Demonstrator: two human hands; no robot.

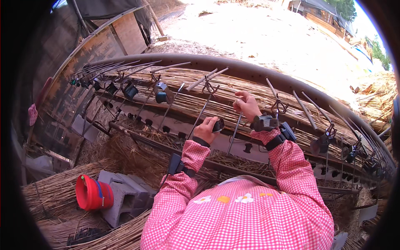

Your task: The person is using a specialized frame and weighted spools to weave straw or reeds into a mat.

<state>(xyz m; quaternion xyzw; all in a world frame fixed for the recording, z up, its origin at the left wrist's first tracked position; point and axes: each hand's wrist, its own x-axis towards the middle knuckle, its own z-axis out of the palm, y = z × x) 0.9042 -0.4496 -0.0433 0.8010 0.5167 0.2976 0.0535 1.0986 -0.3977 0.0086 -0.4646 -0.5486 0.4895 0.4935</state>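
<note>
My left hand [205, 130] is closed on a small black spool [218, 124] below a layer of dry reeds [187, 84] on a long metal frame [162, 59]. Higher and to the right, my right hand [247, 106] is at the reeds with bent, pinched fingers; what they grip is too small to make out. A metal rod [234, 134] runs down beneath it. Spools on wire hangers, among them a dark green one [161, 96], hang along the frame on both sides of my hands, beside short pale pegs.
A red bucket [89, 192] stands at the lower left beside grey concrete blocks [118, 206] and reed bundles [54, 189]. A woven panel wall [89, 58] is at the left. Beyond the frame are sunlit ground [233, 33], more straw [375, 93] and a shed [316, 12].
</note>
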